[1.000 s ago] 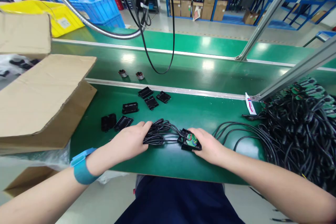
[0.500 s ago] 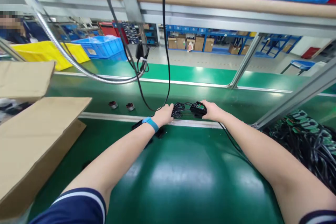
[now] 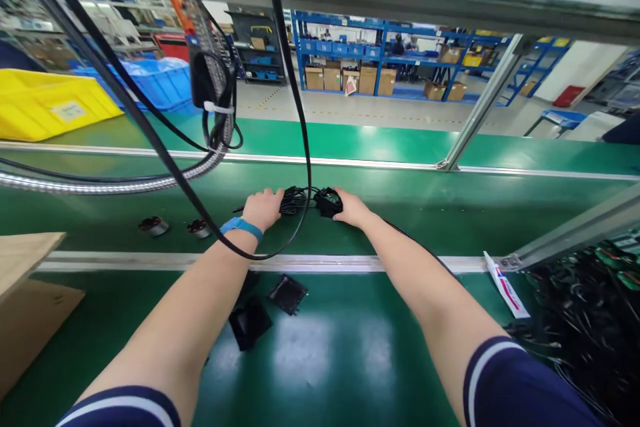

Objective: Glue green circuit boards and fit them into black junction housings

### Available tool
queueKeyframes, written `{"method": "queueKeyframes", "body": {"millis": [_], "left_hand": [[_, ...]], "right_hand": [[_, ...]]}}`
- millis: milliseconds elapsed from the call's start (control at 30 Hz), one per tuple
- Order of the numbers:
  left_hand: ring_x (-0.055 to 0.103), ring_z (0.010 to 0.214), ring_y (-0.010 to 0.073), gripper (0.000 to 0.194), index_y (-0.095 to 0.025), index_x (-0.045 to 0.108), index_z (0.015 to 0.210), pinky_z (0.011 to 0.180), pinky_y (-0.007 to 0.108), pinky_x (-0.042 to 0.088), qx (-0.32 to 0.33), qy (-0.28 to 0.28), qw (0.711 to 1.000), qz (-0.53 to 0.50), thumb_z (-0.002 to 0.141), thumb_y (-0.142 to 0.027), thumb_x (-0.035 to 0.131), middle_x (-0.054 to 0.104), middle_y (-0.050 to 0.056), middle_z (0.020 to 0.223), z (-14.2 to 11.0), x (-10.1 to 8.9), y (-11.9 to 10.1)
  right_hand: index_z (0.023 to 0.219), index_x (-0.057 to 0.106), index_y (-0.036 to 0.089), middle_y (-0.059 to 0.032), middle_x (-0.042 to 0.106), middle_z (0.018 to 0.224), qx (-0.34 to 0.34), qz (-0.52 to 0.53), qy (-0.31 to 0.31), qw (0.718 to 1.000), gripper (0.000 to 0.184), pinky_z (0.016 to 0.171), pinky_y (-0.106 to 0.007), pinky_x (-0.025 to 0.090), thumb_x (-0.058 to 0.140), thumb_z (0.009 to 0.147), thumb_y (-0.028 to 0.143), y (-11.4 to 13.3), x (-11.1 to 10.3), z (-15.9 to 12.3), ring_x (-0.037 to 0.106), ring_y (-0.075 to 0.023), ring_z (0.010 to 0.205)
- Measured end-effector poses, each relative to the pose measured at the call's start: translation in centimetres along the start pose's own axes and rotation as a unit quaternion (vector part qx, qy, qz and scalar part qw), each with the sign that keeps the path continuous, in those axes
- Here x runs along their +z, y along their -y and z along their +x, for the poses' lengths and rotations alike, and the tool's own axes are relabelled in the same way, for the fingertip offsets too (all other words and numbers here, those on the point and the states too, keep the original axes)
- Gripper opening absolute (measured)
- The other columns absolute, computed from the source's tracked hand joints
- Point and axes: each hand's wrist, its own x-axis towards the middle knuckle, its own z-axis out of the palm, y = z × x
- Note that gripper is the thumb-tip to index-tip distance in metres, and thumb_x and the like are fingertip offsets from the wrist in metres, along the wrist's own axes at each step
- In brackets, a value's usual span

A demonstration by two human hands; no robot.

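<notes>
My left hand point(image 3: 263, 209) is closed on a coiled bundle of black cable point(image 3: 294, 201), low over the green bench point(image 3: 340, 340) beyond the silver strip. My right hand point(image 3: 351, 208) grips a small black housing point(image 3: 328, 203) with a green circuit board showing inside. Cable runs between the bundle and the housing, and another black lead trails under my right forearm. To the left of my left hand, two round metal parts point(image 3: 154, 225) lie on the bench. Nearer me are black square plastic pieces point(image 3: 287, 293), partly hidden by my left forearm.
A black cable point(image 3: 300, 113) hangs in a loop in front of my left wrist. At right lie a white tube point(image 3: 506, 285) and a heap of black cables with green boards point(image 3: 590, 320). A cardboard box point(image 3: 35, 327) stands left, a yellow bin point(image 3: 55, 107) behind. A metal post point(image 3: 480, 103) rises ahead.
Both hands, with the cable bundle and the housing, have moved from over the silver strip to beyond it. My view has shifted, bringing the white tube and more of the black plastic pieces into sight.
</notes>
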Motion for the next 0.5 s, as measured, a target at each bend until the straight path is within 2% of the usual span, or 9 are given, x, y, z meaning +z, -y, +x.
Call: {"method": "queueKeyframes", "body": {"millis": [100, 167, 200, 233, 300, 367, 400, 433, 500], "left_hand": [[0.060, 0.112, 0.0400, 0.064, -0.014, 0.036, 0.145, 0.090, 0.046, 0.047, 0.006, 0.014, 1.000, -0.001, 0.086, -0.028, 0.057, 0.057, 0.026, 0.124, 0.8, 1.3, 1.3], [0.060, 0.112, 0.0399, 0.066, -0.014, 0.035, 0.147, 0.090, 0.046, 0.047, 0.007, 0.021, 1.000, -0.003, 0.087, -0.031, 0.056, 0.057, 0.026, 0.124, 1.4, 1.7, 2.2], [0.060, 0.113, 0.0401, 0.066, -0.015, 0.034, 0.148, 0.090, 0.047, 0.047, 0.009, 0.024, 1.000, -0.004, 0.088, -0.032, 0.056, 0.057, 0.026, 0.124, 1.7, 1.8, 2.7], [0.059, 0.114, 0.0404, 0.066, -0.016, 0.034, 0.148, 0.091, 0.047, 0.047, 0.009, 0.027, 1.000, -0.005, 0.088, -0.032, 0.056, 0.057, 0.026, 0.125, 2.1, 1.8, 3.1], [0.058, 0.115, 0.0415, 0.067, -0.016, 0.035, 0.149, 0.092, 0.050, 0.046, 0.009, 0.033, 0.999, -0.006, 0.087, -0.032, 0.057, 0.058, 0.026, 0.125, 2.8, 1.9, 3.7], [0.057, 0.115, 0.0425, 0.068, -0.016, 0.035, 0.149, 0.092, 0.052, 0.046, 0.005, 0.037, 0.999, -0.010, 0.087, -0.032, 0.057, 0.057, 0.026, 0.125, 3.3, 2.1, 4.2], [0.057, 0.115, 0.0428, 0.068, -0.016, 0.036, 0.149, 0.092, 0.053, 0.045, 0.000, 0.036, 0.999, -0.015, 0.087, -0.031, 0.058, 0.057, 0.026, 0.125, 3.4, 2.2, 4.5], [0.057, 0.115, 0.0429, 0.067, -0.017, 0.036, 0.149, 0.093, 0.054, 0.045, -0.007, 0.036, 0.999, -0.019, 0.087, -0.031, 0.058, 0.057, 0.026, 0.125, 3.5, 2.4, 4.8], [0.056, 0.115, 0.0426, 0.067, -0.016, 0.037, 0.149, 0.093, 0.057, 0.045, -0.012, 0.031, 0.999, -0.034, 0.088, -0.033, 0.058, 0.059, 0.026, 0.123, 3.5, 2.7, 5.7]], "right_hand": [[0.159, 0.010, 0.020, -0.0215, 0.054, 0.140, 0.052, -0.031, 0.024, 0.998, 0.124, 0.101, -0.044, 0.043, 0.086, 0.066, 0.049, -0.9, -1.1, -2.6, 0.055, -0.0358, 0.126], [0.159, 0.012, 0.020, -0.0226, 0.055, 0.139, 0.097, -0.086, 0.060, 0.990, 0.128, 0.101, -0.050, 0.042, 0.084, 0.062, 0.061, -1.9, -2.3, -5.8, 0.055, -0.0389, 0.125], [0.158, 0.017, 0.018, -0.0227, 0.056, 0.137, 0.115, -0.119, 0.077, 0.983, 0.125, 0.100, -0.051, 0.042, 0.084, 0.062, 0.062, -2.4, -2.8, -7.6, 0.055, -0.0395, 0.124], [0.155, 0.026, 0.017, -0.0224, 0.059, 0.134, 0.128, -0.151, 0.088, 0.976, 0.116, 0.098, -0.050, 0.043, 0.083, 0.064, 0.059, -3.0, -3.2, -9.3, 0.057, -0.0392, 0.121], [0.142, 0.047, 0.014, -0.0197, 0.065, 0.123, 0.140, -0.195, 0.096, 0.966, 0.082, 0.093, -0.045, 0.046, 0.079, 0.074, 0.047, -3.8, -3.4, -12.0, 0.063, -0.0350, 0.112], [0.121, 0.062, 0.013, -0.0169, 0.070, 0.111, 0.143, -0.207, 0.094, 0.963, 0.043, 0.087, -0.037, 0.048, 0.069, 0.084, 0.032, -4.5, -3.4, -13.0, 0.066, -0.0293, 0.102], [0.113, 0.066, 0.012, -0.0164, 0.071, 0.106, 0.144, -0.207, 0.092, 0.963, 0.029, 0.085, -0.034, 0.048, 0.064, 0.087, 0.026, -4.7, -3.4, -12.8, 0.067, -0.0273, 0.098], [0.108, 0.067, 0.011, -0.0166, 0.071, 0.104, 0.145, -0.209, 0.087, 0.963, 0.023, 0.083, -0.032, 0.048, 0.059, 0.089, 0.021, -4.9, -3.4, -12.3, 0.067, -0.0260, 0.097], [0.107, 0.068, 0.010, -0.0175, 0.071, 0.107, 0.145, -0.215, 0.068, 0.963, 0.023, 0.084, -0.031, 0.047, 0.051, 0.092, 0.016, -5.2, -4.0, -10.1, 0.067, -0.0256, 0.099]]}}
